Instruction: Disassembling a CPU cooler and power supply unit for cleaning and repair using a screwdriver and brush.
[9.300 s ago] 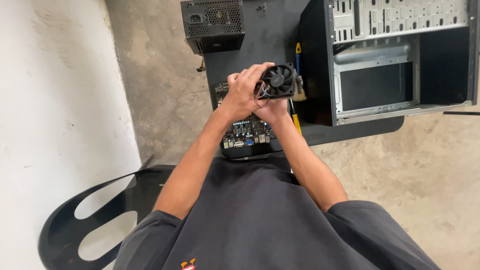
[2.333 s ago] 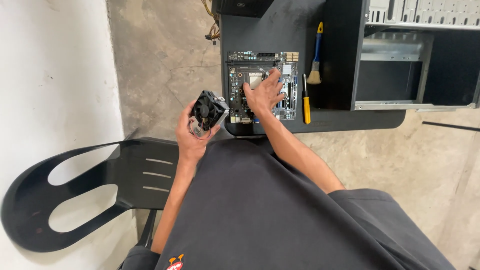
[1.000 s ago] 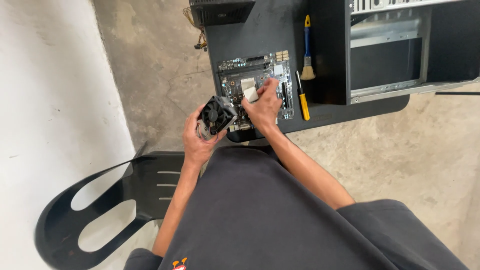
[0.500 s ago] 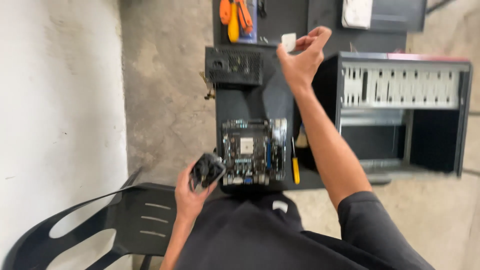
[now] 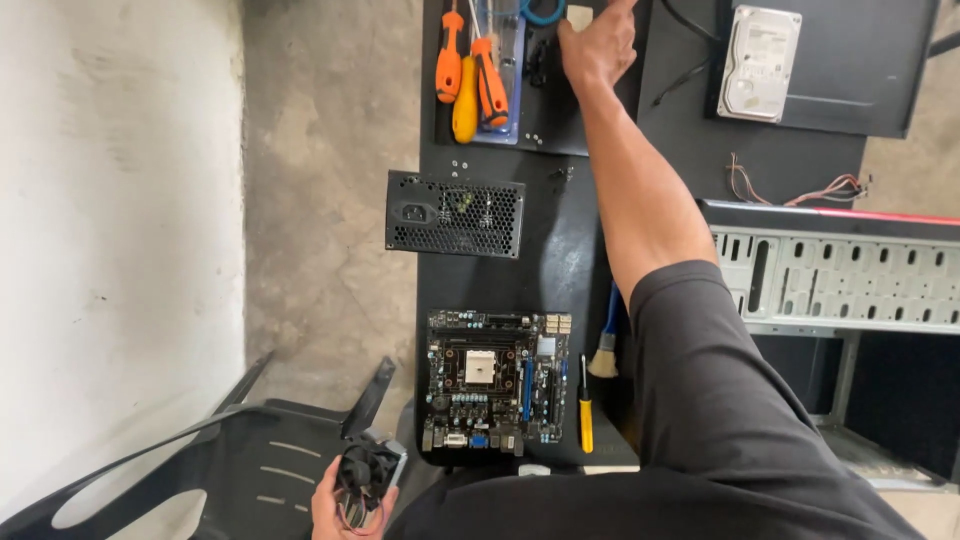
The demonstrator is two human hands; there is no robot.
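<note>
My left hand (image 5: 345,510) is down by my lap, closed around a black cooler fan (image 5: 366,473) with thin wires hanging from it. My right hand (image 5: 598,45) is stretched to the far end of the black table (image 5: 560,250), fingers pinching a small pale object (image 5: 578,15) at the top edge of view. A motherboard (image 5: 497,388) lies flat on the near part of the table, its square socket bare. A yellow-handled screwdriver (image 5: 586,412) and a small brush (image 5: 604,355) lie just right of the board.
A black power supply (image 5: 455,214) sits mid-table. Orange-handled tools (image 5: 470,70) rest in a tray at the far end. A hard drive (image 5: 758,64) lies on a dark panel far right. An open computer case (image 5: 840,320) stands right. A black plastic chair (image 5: 200,470) is lower left.
My right hand left the motherboard and reached far up the table to the small pale object. My left hand lowered the fan toward my lap. The view tilted further up the table.
</note>
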